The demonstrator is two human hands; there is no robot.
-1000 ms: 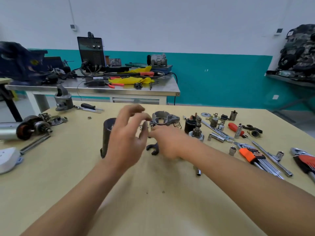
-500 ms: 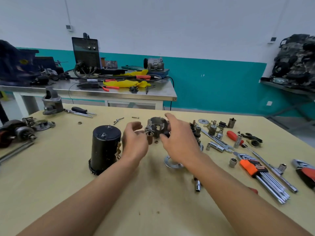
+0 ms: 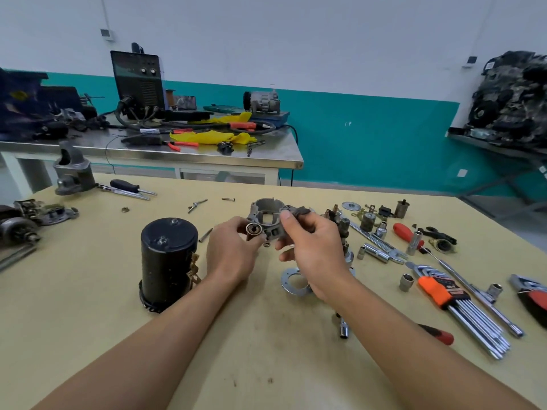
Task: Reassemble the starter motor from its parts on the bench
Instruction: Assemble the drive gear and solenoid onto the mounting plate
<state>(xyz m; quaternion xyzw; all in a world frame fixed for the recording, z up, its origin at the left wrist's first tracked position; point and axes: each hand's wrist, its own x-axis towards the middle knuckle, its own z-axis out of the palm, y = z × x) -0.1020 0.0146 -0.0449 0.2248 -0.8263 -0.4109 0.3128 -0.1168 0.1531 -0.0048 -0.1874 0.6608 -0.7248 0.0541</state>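
A grey cast brush-holder housing point(image 3: 268, 216) is held just above the yellow bench point(image 3: 88, 321). My right hand point(image 3: 310, 247) grips its right side, thumb on the rim. My left hand point(image 3: 233, 250) pinches a small brass-coloured round bushing point(image 3: 253, 229) at the housing's left edge. The black cylindrical motor body point(image 3: 167, 261) stands upright to the left of my hands. A metal ring plate point(image 3: 293, 284) lies under my right wrist. A gear shaft part point(image 3: 343, 229) is partly hidden behind my right hand.
Sockets, wrenches, a red-handled screwdriver point(image 3: 407, 233) and an orange hex key set point(image 3: 453, 300) cover the bench's right side. An armature point(image 3: 14, 230) and a grey nose housing point(image 3: 72, 173) sit at the left. A steel table point(image 3: 177, 156) with tools stands behind.
Both hands have lifted the housing slightly and turned it toward me. My left hand now holds the small bushing up against its left edge.
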